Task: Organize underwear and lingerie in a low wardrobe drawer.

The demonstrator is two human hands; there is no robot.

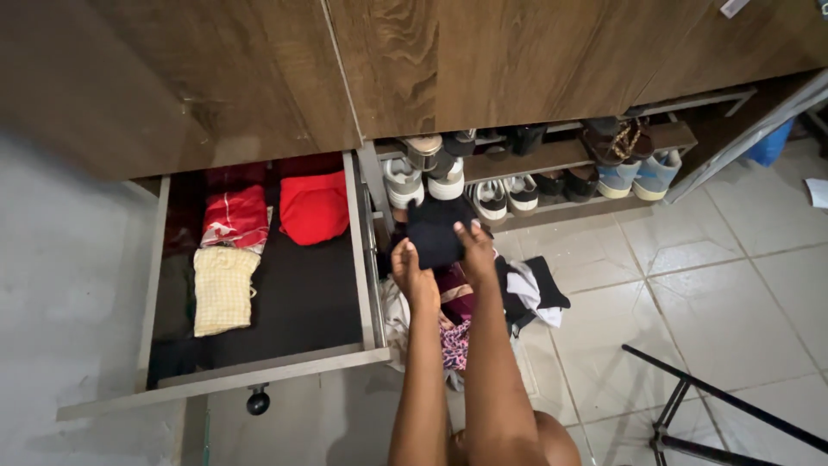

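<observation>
Both my hands hold up a small black folded garment (435,231) in front of me, above a heap of clothes on the floor. My left hand (407,267) grips its lower left edge. My right hand (477,248) grips its right side, fingers over the cloth. The heap of clothes (492,302) beneath holds black, white, maroon and patterned pink pieces. To the left a wooden drawer (259,367) stands pulled out, with a red folded garment (314,207), a red and white one (235,216) and a pale yellow checked one (223,289) lying inside.
Shoe shelves (561,155) with sneakers and sandals run under brown wooden cabinet doors (517,52). Pale floor tiles (707,285) spread to the right. A black metal stand's legs (690,406) reach in at the lower right. A grey wall is at left.
</observation>
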